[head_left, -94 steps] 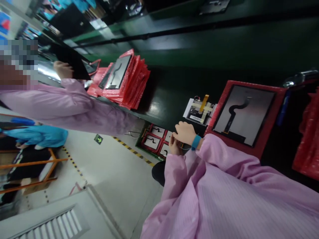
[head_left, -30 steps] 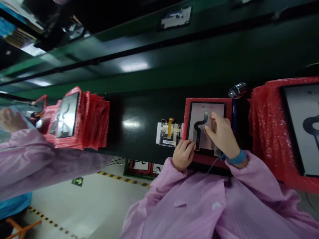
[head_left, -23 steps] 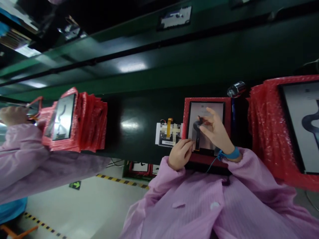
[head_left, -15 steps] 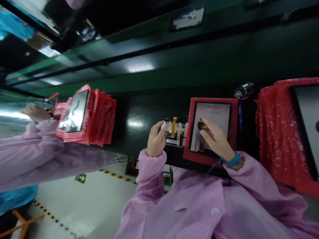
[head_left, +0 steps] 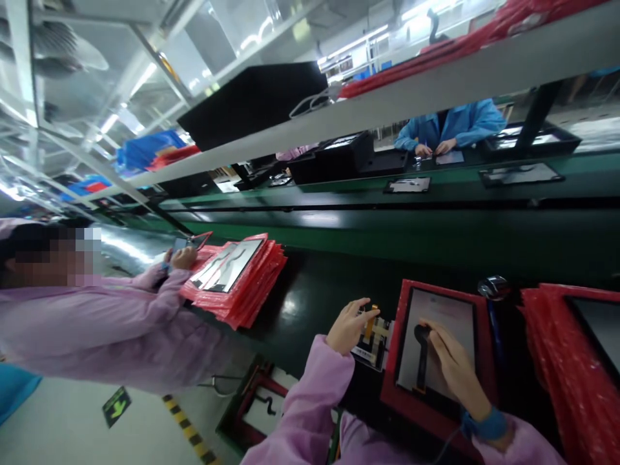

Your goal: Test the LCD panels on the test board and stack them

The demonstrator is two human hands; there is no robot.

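Observation:
My left hand (head_left: 347,328) is over the upper left of a small circuit board (head_left: 369,354), fingers extended and partly apart. An orange ribbon cable (head_left: 370,327) stands up from the board, close to those fingertips. Right of it, a flat screen panel (head_left: 448,309) with a black border lies on a red padded sheet (head_left: 405,300). A black flex strip (head_left: 422,361) with a round end lies on the panel. Stretched fingers of my right hand (head_left: 455,365) rest at or just above that round end; contact is unclear. A blue wrist strap (head_left: 484,425) circles my right wrist.
Red bubble-wrap bags (head_left: 547,349) are stacked at right, beneath another panel. A clear-capped object (head_left: 493,286) and a blue pen (head_left: 495,326) lie between. Another stack (head_left: 256,284) is at left, by a co-worker's hand (head_left: 184,257). A shelf (head_left: 271,135) crosses above the bench.
The view has tilted up, bringing in the shelf and people beyond. My right-hand fingers have drawn closer together over the flex strip's round end. My left hand stays by the board.

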